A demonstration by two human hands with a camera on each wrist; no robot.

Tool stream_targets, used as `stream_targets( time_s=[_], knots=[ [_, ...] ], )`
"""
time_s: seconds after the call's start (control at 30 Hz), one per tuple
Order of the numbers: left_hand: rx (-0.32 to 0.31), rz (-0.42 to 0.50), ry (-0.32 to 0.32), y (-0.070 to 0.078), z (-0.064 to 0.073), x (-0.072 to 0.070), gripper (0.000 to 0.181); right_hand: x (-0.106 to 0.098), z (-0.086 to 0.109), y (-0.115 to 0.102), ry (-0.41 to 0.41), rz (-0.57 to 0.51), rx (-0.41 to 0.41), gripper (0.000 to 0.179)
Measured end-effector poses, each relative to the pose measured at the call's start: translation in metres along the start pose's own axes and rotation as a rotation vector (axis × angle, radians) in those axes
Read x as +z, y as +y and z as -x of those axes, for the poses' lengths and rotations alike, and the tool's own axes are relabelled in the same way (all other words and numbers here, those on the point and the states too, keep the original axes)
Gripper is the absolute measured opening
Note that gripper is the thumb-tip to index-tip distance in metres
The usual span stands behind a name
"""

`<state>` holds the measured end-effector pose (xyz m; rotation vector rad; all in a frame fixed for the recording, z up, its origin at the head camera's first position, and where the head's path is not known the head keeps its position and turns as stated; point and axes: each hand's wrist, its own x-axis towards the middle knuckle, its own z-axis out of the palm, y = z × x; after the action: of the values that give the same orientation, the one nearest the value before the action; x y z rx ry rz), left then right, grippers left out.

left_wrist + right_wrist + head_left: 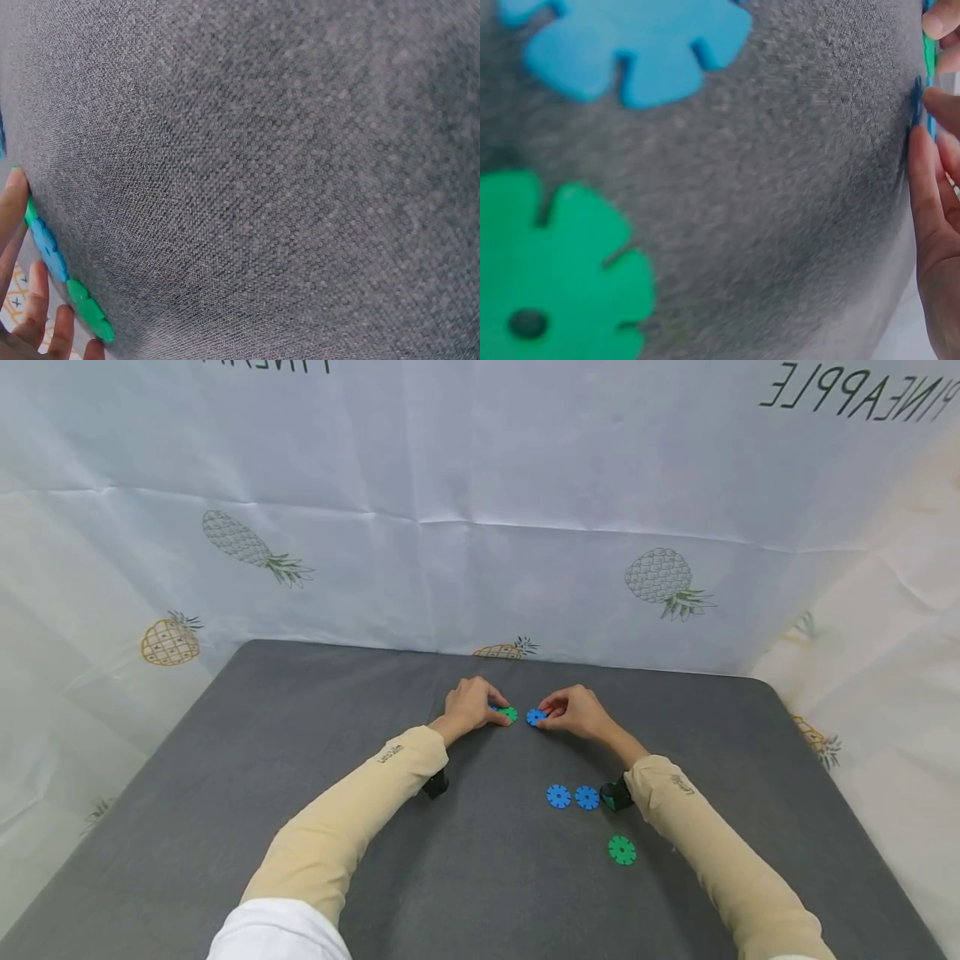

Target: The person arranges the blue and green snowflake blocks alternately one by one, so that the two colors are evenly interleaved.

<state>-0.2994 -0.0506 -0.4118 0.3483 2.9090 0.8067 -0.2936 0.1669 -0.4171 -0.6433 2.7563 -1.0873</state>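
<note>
Near the far part of the table, my left hand [471, 703] pinches a green notched plastic disc [509, 714] between thumb and fingers. In the left wrist view that disc heads a short row, joined to a blue disc [49, 249] with another green disc [90, 310] behind it; the left fingers mostly hide this row in the head view. Just to the right, my right hand [583, 713] pinches a blue notched disc [535, 717], its edge facing the green one. A small gap between them shows in the head view.
Two loose blue discs [573, 797] lie nearer on the grey table [495, 877]. A green disc [609, 802] is partly hidden by the right wrist camera [619, 793]. Another green disc [622, 850] lies closer still. A pineapple-print cloth [450, 577] hangs behind the table.
</note>
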Motion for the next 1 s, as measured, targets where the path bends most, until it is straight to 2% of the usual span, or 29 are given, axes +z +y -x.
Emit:
stream_targets(
  time_s=[0.43,0.67,1.0],
  knots=[
    [0.012,0.01,-0.003,0.0002,-0.0014,-0.0011,0.027,0.0016,-0.0084,-0.006,-0.025,0.07,0.021,0.024],
    [0.012,0.016,-0.003,-0.0002,-0.0009,-0.0009,0.027,0.0026,-0.0053,-0.0072,-0.014,0.032,0.047,0.028],
    [0.006,0.016,-0.003,0.0001,-0.0018,-0.0006,0.027,0.0059,-0.0098,-0.0096,-0.03,0.027,0.021,0.022]
  ],
)
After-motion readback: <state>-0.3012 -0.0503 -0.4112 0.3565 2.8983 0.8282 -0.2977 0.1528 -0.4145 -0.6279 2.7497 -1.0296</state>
